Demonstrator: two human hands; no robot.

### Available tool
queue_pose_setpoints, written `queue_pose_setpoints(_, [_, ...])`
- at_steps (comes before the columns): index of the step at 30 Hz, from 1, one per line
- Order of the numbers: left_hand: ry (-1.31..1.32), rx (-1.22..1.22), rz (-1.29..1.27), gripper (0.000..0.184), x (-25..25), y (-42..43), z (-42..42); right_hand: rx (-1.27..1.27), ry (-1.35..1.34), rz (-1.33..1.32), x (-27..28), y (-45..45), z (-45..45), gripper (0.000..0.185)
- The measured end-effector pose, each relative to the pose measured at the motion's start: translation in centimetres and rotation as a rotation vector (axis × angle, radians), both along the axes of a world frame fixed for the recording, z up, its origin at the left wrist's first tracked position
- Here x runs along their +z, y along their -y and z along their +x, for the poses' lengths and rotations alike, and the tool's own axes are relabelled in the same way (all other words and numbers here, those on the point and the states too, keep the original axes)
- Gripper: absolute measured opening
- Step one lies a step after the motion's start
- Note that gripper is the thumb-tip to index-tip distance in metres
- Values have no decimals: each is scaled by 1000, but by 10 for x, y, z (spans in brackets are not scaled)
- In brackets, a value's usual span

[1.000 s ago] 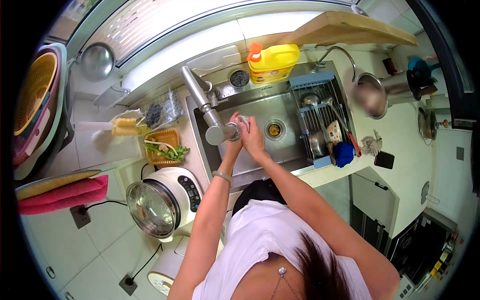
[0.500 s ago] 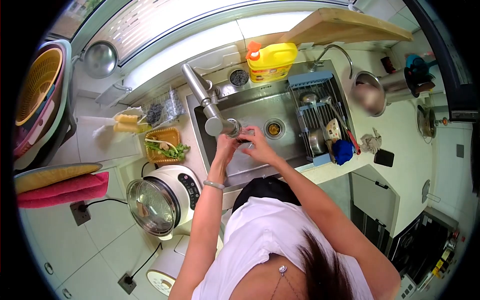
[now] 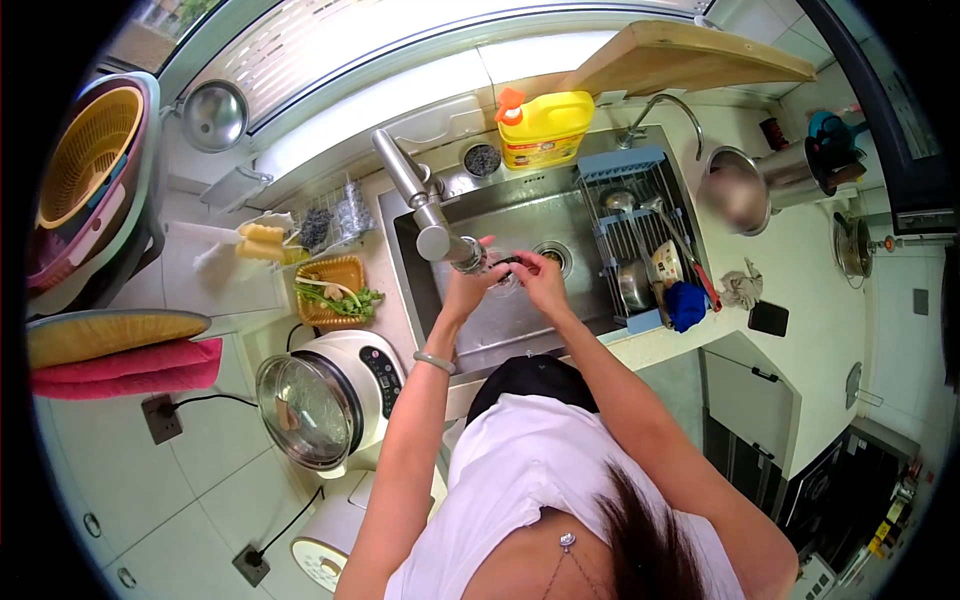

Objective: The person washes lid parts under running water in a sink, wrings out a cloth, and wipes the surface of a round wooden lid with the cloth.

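Note:
My left hand (image 3: 473,287) is under the head of the steel faucet (image 3: 450,246), over the sink (image 3: 490,325). Its fingers are closed around a small dark object (image 3: 507,268) whose kind I cannot make out. From the other side my right hand (image 3: 541,284) meets it, thumb and fingertips pinched on the same dark piece. Water seems to run down between the hands. Behind my right hand, the drain (image 3: 556,254) is partly covered.
A blue-ended dish rack (image 3: 620,160) with utensils and bowls fills the sink's right side. Behind stands a yellow detergent jug (image 3: 546,135). To the left are an orange basket (image 3: 348,270) of green vegetables and a white cooker (image 3: 350,345). A dark phone (image 3: 768,317) lies right.
My right hand has shifted slightly right and down, towards the drain. The dark piece between my fingers now shows more clearly. My left hand stays under the faucet.

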State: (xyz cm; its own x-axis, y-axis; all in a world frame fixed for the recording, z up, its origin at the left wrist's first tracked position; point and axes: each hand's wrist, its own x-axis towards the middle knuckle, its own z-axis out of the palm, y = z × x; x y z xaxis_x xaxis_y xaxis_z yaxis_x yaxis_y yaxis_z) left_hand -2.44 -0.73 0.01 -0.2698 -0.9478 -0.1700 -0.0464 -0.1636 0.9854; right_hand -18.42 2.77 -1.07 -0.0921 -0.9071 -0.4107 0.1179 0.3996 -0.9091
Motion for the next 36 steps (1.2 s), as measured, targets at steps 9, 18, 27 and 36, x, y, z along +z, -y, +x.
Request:
queue_pose_setpoints(9, [62,52,83,27,-16,-3,-3,-121,-184,-347,16,0,13,27])
queue_pose_setpoints(18, [89,-43,-1,31,8,-23,7,-123,442,27,37,13,15,27])
queue_pose_setpoints(27, [-326,76,160,42,18,-25,1,-72,520,168,41,4,5,40])
queue_pose_setpoints(36, [-382,131,345,36,24,-12,0,39,435,-1,38,-10,9,82])
